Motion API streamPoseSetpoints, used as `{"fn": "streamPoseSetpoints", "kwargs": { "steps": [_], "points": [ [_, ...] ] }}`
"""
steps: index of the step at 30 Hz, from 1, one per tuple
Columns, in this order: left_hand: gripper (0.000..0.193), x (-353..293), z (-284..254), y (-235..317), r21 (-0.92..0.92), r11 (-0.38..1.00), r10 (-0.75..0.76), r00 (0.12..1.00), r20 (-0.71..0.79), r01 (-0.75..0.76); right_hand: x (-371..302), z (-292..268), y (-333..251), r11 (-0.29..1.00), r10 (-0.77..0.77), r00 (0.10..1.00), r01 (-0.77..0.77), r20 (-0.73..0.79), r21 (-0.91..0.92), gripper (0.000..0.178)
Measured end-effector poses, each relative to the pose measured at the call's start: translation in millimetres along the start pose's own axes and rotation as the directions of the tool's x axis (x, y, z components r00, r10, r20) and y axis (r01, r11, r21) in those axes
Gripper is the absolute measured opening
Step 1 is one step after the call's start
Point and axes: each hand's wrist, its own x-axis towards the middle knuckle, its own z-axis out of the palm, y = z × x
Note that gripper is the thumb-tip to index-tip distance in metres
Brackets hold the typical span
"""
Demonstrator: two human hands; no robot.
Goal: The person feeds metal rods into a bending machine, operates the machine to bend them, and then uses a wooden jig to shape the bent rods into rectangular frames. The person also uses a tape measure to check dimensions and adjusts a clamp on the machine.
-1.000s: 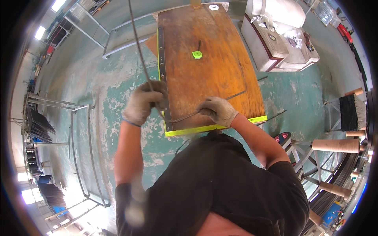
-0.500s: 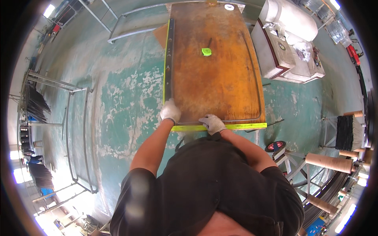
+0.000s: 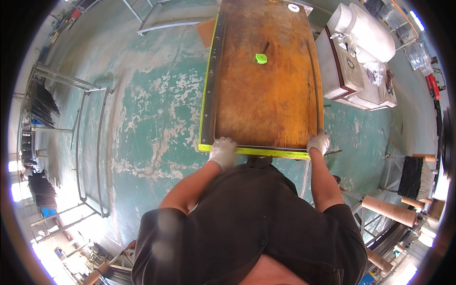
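A thin dark metal rod (image 3: 312, 71), bent at rounded corners, lies around the top of a worn brown wooden table (image 3: 266, 104). At the table's near right corner, my right hand (image 3: 318, 142) in a whitish glove has its fingers closed around the rod's bend. My left hand (image 3: 223, 151), gloved too and slightly blurred, is at the near edge by the left corner, fingers curled over the rod there. Its fingertips are partly hidden. A yellow-green strip (image 3: 270, 153) edges the table's near side. Along the left side runs a dark metal bar with holes (image 3: 213, 80).
A green tape measure (image 3: 261, 58) lies mid-table, and a white roll (image 3: 293, 8) sits at the far end. To the right stands a white-covered stack (image 3: 349, 71) with rolls on top. Metal frames (image 3: 90, 142) stand on the left; cardboard tubes (image 3: 389, 211) are at lower right.
My right hand has moved right, from the middle of the near edge to the corner. My left hand has come off the left side bar onto the near edge. The view has shifted slightly.
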Motion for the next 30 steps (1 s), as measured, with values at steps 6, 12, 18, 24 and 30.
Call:
{"fn": "streamPoseSetpoints", "kwargs": {
  "steps": [6,12,18,24,30],
  "points": [
    [0.043,-6,9,-20,-0.024,0.998,-0.068,0.997,-0.045,0.066,21,31,37,0.992,-0.029,0.998,0.023,0.047,0.127,0.039],
    [0.046,-9,8,-11,0.005,0.996,-0.086,0.994,-0.062,0.086,17,25,57,0.973,-0.06,0.995,0.041,0.079,0.226,0.036],
    [0.03,-13,10,-3,0.025,0.995,-0.094,0.993,-0.076,0.096,5,21,60,0.978,-0.05,0.992,0.026,0.112,0.206,0.039],
    [0.041,-12,24,-5,0.064,0.995,-0.064,0.989,-0.132,0.073,-5,19,60,0.985,-0.002,0.993,-0.018,0.119,0.172,0.04],
    [0.043,-9,21,-4,0.098,0.993,-0.053,0.992,-0.113,0.064,10,33,73,0.987,-0.024,0.994,0.006,0.106,0.162,0.04]
  ]
}}
